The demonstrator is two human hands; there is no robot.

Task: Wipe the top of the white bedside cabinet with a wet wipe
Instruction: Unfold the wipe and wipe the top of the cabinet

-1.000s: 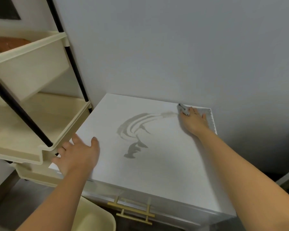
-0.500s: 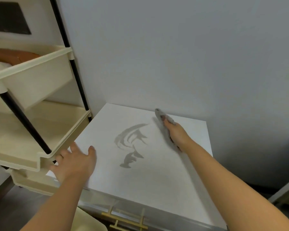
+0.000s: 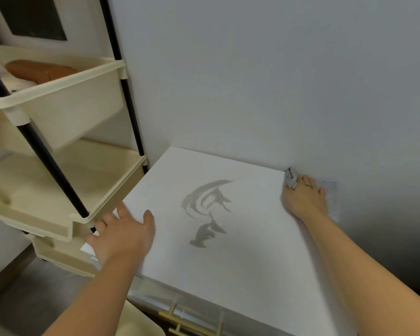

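Leftward, a cream shelf rack [image 3: 87, 215] crowds the cabinet top [image 3: 240, 263].

cart [image 3: 58, 166] left of cabinet [image 3: 240, 251] (wall [image 3: 252, 81] behind).

Cream plastic tiered shelf rack [image 3: 66, 195] with black poles on the left, a brown oblong thing [image 3: 39, 69] in its upper tray, plain grey wall [image 3: 252, 81] behind.

White bedside cabinet [image 3: 240, 251] against a grey wall, flat top streaked with damp grey smears at centre, crumpled wet wipe [image 3: 291, 179] bunched under the fingertips [image 3: 307, 184] at the far right corner
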